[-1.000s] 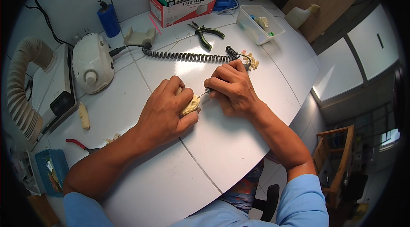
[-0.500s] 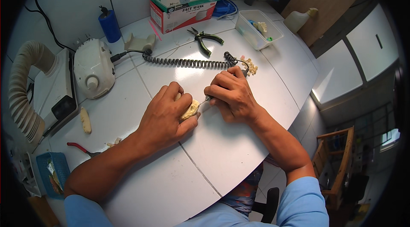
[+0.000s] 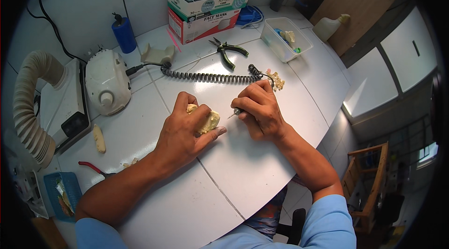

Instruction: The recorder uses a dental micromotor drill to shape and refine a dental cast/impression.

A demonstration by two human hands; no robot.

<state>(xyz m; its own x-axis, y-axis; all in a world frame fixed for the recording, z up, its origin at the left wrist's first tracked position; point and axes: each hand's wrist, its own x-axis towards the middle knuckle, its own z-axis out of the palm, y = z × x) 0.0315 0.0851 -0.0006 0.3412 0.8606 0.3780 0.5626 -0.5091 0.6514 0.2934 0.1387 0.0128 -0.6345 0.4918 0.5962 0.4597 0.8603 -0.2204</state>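
Observation:
In my left hand [image 3: 188, 122] is a pale yellow plaster dental cast [image 3: 209, 121], pinched between thumb and fingers; part of it is hidden behind the fingers. My right hand [image 3: 260, 108] grips a rotary handpiece [image 3: 238, 111] like a pen. Its thin metal bur points left towards the cast, with a gap between them. From the handpiece a black coiled cord [image 3: 210, 77] runs across the tabletop to a white control unit [image 3: 107, 83] with a knob.
Green-handled pliers [image 3: 228, 54] and a heap of small tooth-coloured pieces [image 3: 276, 80] lie beyond my hands. A clear plastic tub [image 3: 286, 45] is far right, stacked boxes [image 3: 203, 24] at the back. A ribbed hose [image 3: 28, 104], red-handled pliers [image 3: 91, 167] and blue basket [image 3: 52, 183] are left.
The bur has come away from the cast as my right hand drew back to the right. The cast is turned, showing more of its face. The whole view has shifted slightly.

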